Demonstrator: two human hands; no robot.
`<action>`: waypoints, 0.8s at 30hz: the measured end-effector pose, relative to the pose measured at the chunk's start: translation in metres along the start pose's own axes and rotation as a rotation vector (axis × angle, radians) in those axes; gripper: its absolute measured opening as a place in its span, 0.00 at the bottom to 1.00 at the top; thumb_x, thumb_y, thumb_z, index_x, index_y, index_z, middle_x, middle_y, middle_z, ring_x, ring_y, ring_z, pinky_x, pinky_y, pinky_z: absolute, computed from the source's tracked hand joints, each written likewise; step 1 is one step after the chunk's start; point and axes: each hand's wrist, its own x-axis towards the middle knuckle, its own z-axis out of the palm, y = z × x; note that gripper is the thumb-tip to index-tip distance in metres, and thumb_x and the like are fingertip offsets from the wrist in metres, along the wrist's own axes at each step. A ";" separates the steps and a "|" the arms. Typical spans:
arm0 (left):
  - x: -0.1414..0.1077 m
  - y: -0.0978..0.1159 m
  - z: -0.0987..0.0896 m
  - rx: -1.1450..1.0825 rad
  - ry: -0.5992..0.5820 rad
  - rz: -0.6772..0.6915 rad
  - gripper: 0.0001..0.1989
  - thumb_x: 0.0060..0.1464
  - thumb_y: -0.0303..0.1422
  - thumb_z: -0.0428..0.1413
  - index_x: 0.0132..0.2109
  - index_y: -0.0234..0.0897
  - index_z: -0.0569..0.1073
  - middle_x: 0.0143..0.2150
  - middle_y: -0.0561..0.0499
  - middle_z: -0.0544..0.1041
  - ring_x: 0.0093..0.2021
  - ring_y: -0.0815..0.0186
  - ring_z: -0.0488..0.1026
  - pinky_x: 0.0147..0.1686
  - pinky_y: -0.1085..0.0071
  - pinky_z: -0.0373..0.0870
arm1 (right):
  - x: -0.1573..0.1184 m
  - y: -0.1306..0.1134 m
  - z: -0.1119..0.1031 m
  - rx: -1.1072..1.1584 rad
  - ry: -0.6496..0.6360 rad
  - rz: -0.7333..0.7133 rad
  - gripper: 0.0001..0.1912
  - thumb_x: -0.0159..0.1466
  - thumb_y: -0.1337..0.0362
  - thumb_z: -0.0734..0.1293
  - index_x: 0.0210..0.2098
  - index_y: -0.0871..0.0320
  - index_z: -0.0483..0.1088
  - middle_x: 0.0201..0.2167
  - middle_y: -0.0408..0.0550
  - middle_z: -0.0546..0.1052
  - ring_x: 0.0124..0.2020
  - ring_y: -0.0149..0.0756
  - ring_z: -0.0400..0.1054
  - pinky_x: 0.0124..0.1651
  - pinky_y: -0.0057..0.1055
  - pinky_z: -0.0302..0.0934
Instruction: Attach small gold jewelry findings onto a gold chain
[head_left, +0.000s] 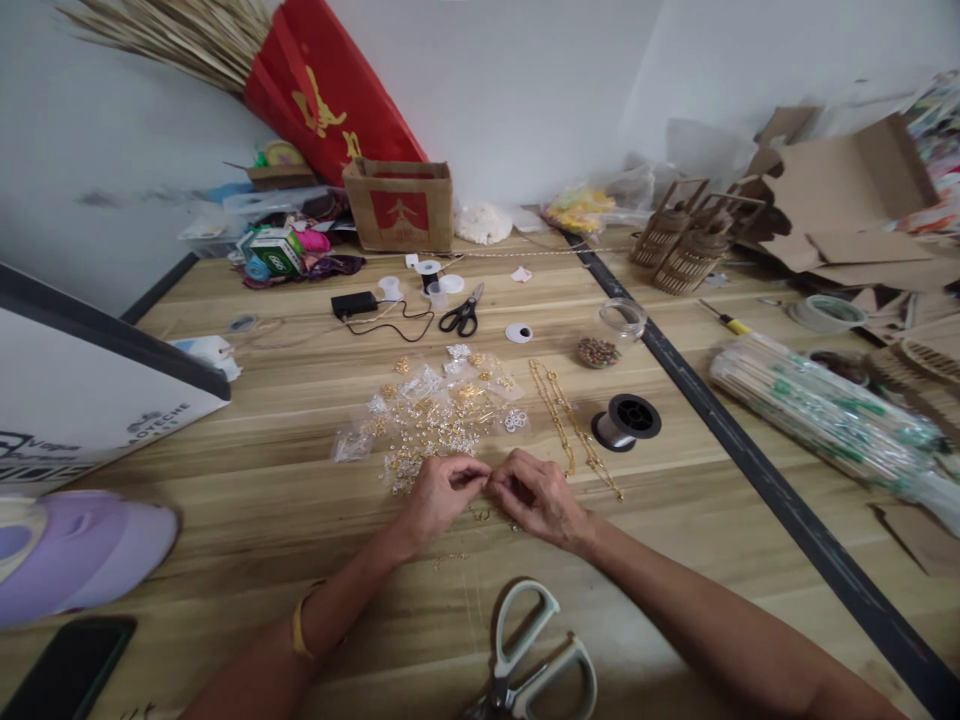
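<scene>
Over the middle of the table, my left hand point(448, 492) and my right hand point(536, 498) meet at the fingertips, each closed in a pinch. What they hold is too small to make out. Bits of gold chain point(480, 514) show just below the fingers, and another short gold chain point(451, 558) lies nearer me. Just beyond my left hand spreads a heap of clear and gold beads point(431, 430) with small plastic bags. A long gold chain necklace point(559, 410) and a spool of thin line point(627, 422) lie beyond my right hand.
Large pale-handled scissors point(525, 665) lie closest to me. Farther back are black scissors point(463, 312), a jar of mixed beads point(600, 348) and a black adapter point(354, 304). A phone point(67, 665) lies at left; wrapped sticks point(817, 410) lie at right.
</scene>
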 end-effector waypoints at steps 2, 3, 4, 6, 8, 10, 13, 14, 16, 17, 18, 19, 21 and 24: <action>0.000 0.000 0.000 0.009 0.000 0.013 0.08 0.47 0.23 0.55 0.34 0.32 0.78 0.32 0.48 0.81 0.31 0.66 0.77 0.35 0.73 0.74 | 0.000 0.000 0.000 0.006 0.006 -0.001 0.03 0.64 0.68 0.60 0.33 0.58 0.65 0.26 0.45 0.68 0.24 0.29 0.61 0.26 0.25 0.54; 0.000 0.000 0.000 0.014 0.003 0.021 0.08 0.47 0.22 0.55 0.33 0.33 0.78 0.31 0.48 0.81 0.31 0.66 0.77 0.35 0.73 0.74 | 0.000 0.000 0.000 0.009 0.007 -0.001 0.03 0.64 0.67 0.60 0.33 0.58 0.65 0.26 0.45 0.68 0.24 0.29 0.61 0.25 0.25 0.54; 0.000 0.000 0.000 0.021 0.006 0.028 0.08 0.47 0.22 0.55 0.33 0.33 0.78 0.31 0.48 0.81 0.31 0.66 0.77 0.34 0.73 0.74 | 0.000 0.000 0.000 0.013 0.008 0.000 0.03 0.64 0.67 0.60 0.33 0.58 0.64 0.26 0.45 0.68 0.24 0.29 0.61 0.25 0.25 0.54; 0.000 0.000 -0.001 0.031 0.009 0.034 0.08 0.47 0.22 0.56 0.33 0.32 0.78 0.31 0.48 0.81 0.31 0.66 0.77 0.34 0.74 0.73 | 0.000 -0.001 0.000 0.015 0.005 0.002 0.03 0.63 0.68 0.61 0.33 0.58 0.65 0.26 0.45 0.68 0.24 0.29 0.61 0.25 0.25 0.54; 0.000 0.001 -0.001 0.031 0.009 0.036 0.08 0.47 0.21 0.56 0.33 0.32 0.78 0.31 0.48 0.81 0.31 0.66 0.77 0.33 0.74 0.73 | 0.001 -0.001 0.000 0.011 0.003 0.001 0.03 0.63 0.68 0.60 0.33 0.58 0.65 0.26 0.45 0.68 0.24 0.29 0.61 0.25 0.25 0.54; 0.000 0.001 -0.001 0.030 0.003 0.038 0.08 0.47 0.22 0.56 0.33 0.33 0.79 0.31 0.48 0.81 0.31 0.66 0.77 0.34 0.74 0.73 | 0.001 -0.001 0.000 0.006 0.007 -0.003 0.03 0.64 0.67 0.60 0.32 0.58 0.65 0.26 0.45 0.68 0.23 0.29 0.60 0.24 0.24 0.54; 0.000 0.002 -0.001 0.045 0.005 0.055 0.07 0.48 0.22 0.56 0.33 0.33 0.79 0.31 0.48 0.81 0.31 0.66 0.76 0.33 0.74 0.72 | 0.002 -0.002 0.000 0.004 0.015 -0.010 0.04 0.64 0.67 0.60 0.32 0.58 0.65 0.25 0.45 0.68 0.23 0.28 0.60 0.25 0.24 0.54; 0.000 0.003 -0.001 0.053 0.006 0.063 0.07 0.48 0.22 0.56 0.33 0.33 0.79 0.31 0.48 0.81 0.31 0.66 0.76 0.33 0.74 0.72 | 0.002 -0.001 0.000 0.004 0.014 -0.011 0.04 0.64 0.67 0.60 0.32 0.58 0.65 0.25 0.44 0.68 0.24 0.28 0.61 0.25 0.24 0.54; 0.000 0.003 -0.001 0.062 0.004 0.074 0.07 0.48 0.22 0.56 0.33 0.33 0.79 0.31 0.48 0.81 0.31 0.66 0.76 0.33 0.74 0.72 | 0.002 -0.001 0.000 0.003 0.010 -0.010 0.03 0.64 0.68 0.60 0.32 0.58 0.65 0.25 0.44 0.68 0.24 0.28 0.61 0.25 0.24 0.54; 0.000 0.002 -0.001 0.062 0.001 0.077 0.07 0.48 0.23 0.56 0.33 0.33 0.79 0.31 0.48 0.81 0.31 0.66 0.76 0.33 0.74 0.72 | 0.002 -0.001 0.000 0.002 0.006 -0.008 0.03 0.64 0.68 0.60 0.33 0.58 0.65 0.25 0.44 0.68 0.24 0.28 0.61 0.25 0.24 0.54; 0.000 0.002 -0.001 0.062 -0.001 0.079 0.07 0.48 0.23 0.56 0.33 0.34 0.79 0.31 0.48 0.81 0.31 0.66 0.76 0.33 0.73 0.72 | 0.001 -0.001 0.000 0.000 0.002 -0.005 0.03 0.64 0.68 0.60 0.33 0.58 0.65 0.25 0.44 0.67 0.24 0.28 0.61 0.25 0.24 0.54; 0.000 0.002 -0.001 0.062 0.000 0.082 0.07 0.48 0.23 0.56 0.33 0.34 0.79 0.32 0.48 0.81 0.31 0.66 0.77 0.33 0.73 0.73 | 0.001 -0.001 0.000 -0.001 0.001 -0.002 0.03 0.64 0.68 0.60 0.33 0.58 0.65 0.25 0.44 0.67 0.23 0.28 0.60 0.25 0.24 0.54; 0.000 0.001 -0.001 0.065 0.007 0.087 0.07 0.48 0.23 0.56 0.33 0.34 0.79 0.31 0.48 0.81 0.31 0.66 0.77 0.33 0.73 0.73 | 0.001 -0.001 0.000 -0.006 0.000 0.003 0.03 0.64 0.68 0.60 0.32 0.58 0.64 0.25 0.44 0.67 0.23 0.29 0.60 0.25 0.25 0.54; 0.000 0.000 -0.001 0.071 0.015 0.090 0.07 0.48 0.23 0.56 0.33 0.34 0.79 0.31 0.48 0.81 0.31 0.66 0.76 0.33 0.73 0.73 | 0.001 -0.001 0.000 -0.009 0.005 0.007 0.03 0.63 0.68 0.61 0.32 0.58 0.64 0.25 0.44 0.67 0.23 0.29 0.60 0.25 0.25 0.54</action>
